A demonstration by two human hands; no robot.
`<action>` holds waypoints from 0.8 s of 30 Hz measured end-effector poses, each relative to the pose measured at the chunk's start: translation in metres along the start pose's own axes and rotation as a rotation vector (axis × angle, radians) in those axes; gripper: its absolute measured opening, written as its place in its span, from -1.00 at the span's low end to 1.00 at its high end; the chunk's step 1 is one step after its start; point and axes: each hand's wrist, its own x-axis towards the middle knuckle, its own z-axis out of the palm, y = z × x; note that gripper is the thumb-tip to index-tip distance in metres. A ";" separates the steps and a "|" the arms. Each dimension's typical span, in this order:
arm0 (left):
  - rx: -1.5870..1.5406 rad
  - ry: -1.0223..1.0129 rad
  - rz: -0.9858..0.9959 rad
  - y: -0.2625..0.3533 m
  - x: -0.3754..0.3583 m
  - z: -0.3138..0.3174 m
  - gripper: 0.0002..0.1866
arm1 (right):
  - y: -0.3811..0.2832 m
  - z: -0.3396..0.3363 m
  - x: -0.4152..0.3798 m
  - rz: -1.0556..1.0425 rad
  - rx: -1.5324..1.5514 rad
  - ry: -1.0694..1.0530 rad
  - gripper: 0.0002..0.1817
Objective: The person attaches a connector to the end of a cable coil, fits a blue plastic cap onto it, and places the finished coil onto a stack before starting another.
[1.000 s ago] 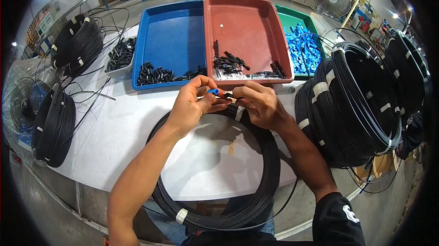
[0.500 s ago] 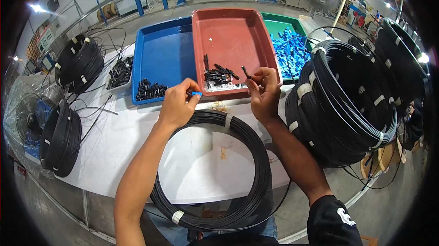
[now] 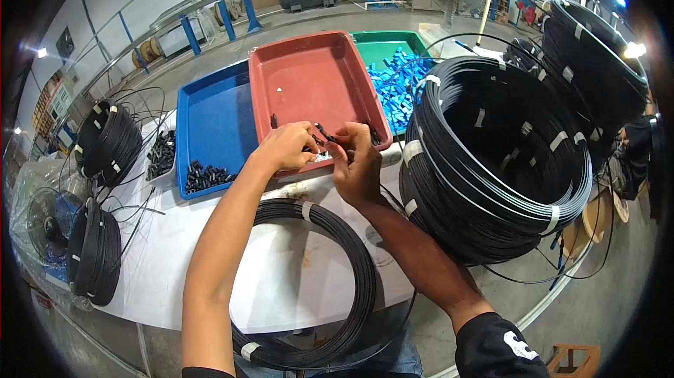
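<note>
Over the near edge of the red tray (image 3: 302, 90), both of my hands are close together. My right hand (image 3: 357, 164) pinches a small black connector (image 3: 325, 132) between thumb and fingers, its end tilted up to the left. My left hand (image 3: 289, 146) is closed, fingers curled toward the connector; what they hold is hidden. Other black parts (image 3: 373, 132) lie in the tray, partly covered by my hands. Below my forearms, a coil of black cable (image 3: 361, 265) bound with white tape rests across the table's front edge and my lap.
A blue tray (image 3: 214, 107) with black pieces (image 3: 205, 178) stands on the left, beside a white container (image 3: 163, 157) of black parts. The green tray (image 3: 379, 41) holds blue connectors (image 3: 400, 83). Large cable coils (image 3: 449, 202) stack up on the right; smaller coils (image 3: 95, 251) stand left.
My hands have come together over the red tray's near end. The blue piece seen in my left fingers no longer shows. The view has turned to the right.
</note>
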 end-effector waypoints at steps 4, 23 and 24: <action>0.032 0.066 -0.105 0.009 0.003 -0.002 -0.68 | 0.001 -0.001 0.001 -0.079 -0.003 -0.006 -0.74; -0.514 0.518 -0.149 0.029 -0.136 -0.035 -0.89 | -0.011 0.006 -0.009 -0.328 0.114 -0.515 -0.76; -0.555 0.496 -0.189 0.035 -0.141 -0.036 -0.88 | -0.012 0.005 -0.009 -0.311 0.101 -0.523 -0.75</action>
